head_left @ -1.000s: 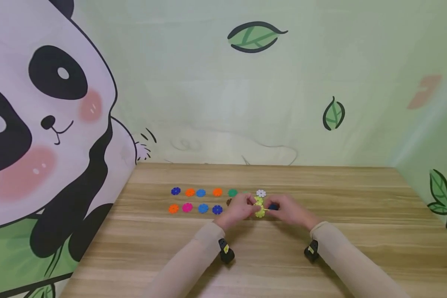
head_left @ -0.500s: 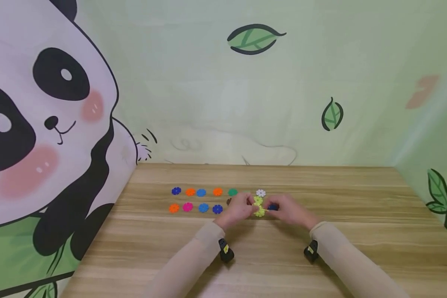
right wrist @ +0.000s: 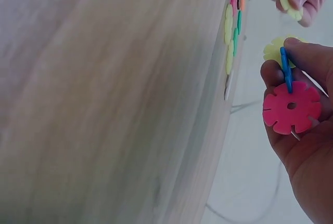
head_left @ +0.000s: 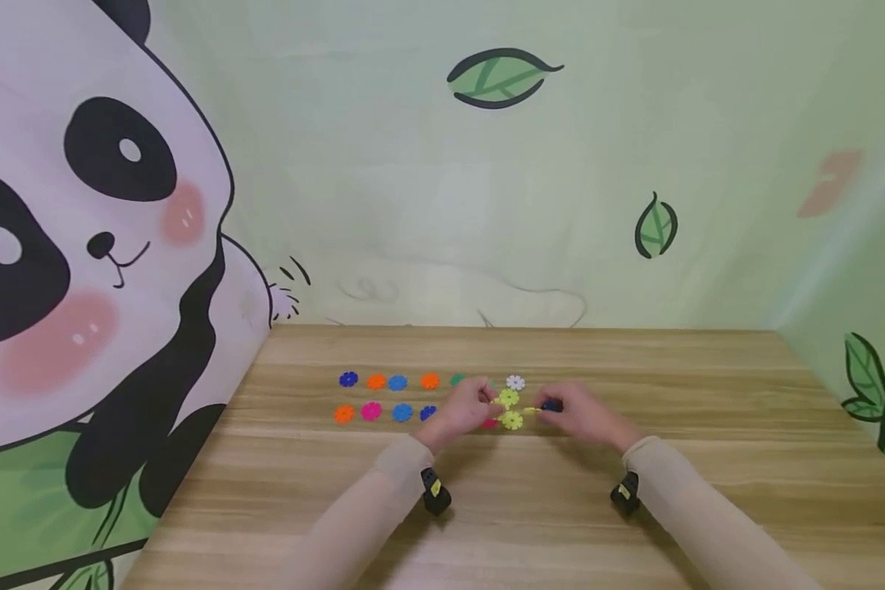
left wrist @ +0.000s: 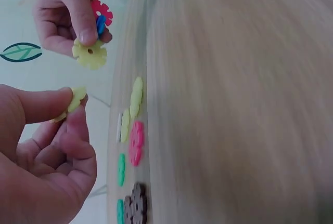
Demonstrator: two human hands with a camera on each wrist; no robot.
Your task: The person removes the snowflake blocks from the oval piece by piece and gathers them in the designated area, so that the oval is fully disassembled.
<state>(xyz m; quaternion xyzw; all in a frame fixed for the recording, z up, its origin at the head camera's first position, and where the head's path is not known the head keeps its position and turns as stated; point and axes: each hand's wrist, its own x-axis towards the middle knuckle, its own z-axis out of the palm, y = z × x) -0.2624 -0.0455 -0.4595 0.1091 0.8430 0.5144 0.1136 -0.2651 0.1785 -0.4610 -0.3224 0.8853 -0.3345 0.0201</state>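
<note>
My left hand (head_left: 460, 410) pinches a pale yellow snowflake disc (left wrist: 78, 99) between thumb and fingers, held above the table. Facing it, a short gap away, my right hand (head_left: 578, 414) grips a joined chain of notched snowflake discs. In the right wrist view this chain shows a yellow disc (right wrist: 273, 50) under the thumb, a blue disc (right wrist: 285, 70) set edge-on across it, and a pinkish-red disc (right wrist: 283, 107) nearest the palm. A thin pale edge shows below the red disc. Fingers cover part of the chain.
Two rows of snowflake discs lie on the wooden table (head_left: 442, 508), including an orange disc (head_left: 344, 414) and a pink disc (head_left: 371, 411) at left. Two yellow discs (head_left: 513, 420) and a white disc (head_left: 515, 383) lie near the hands. A printed wall backdrop (head_left: 383, 164) stands behind.
My hands have drawn apart, the left moving left and the right moving right with its chain. Before, they met at a yellow disc; now a gap separates the held pieces.
</note>
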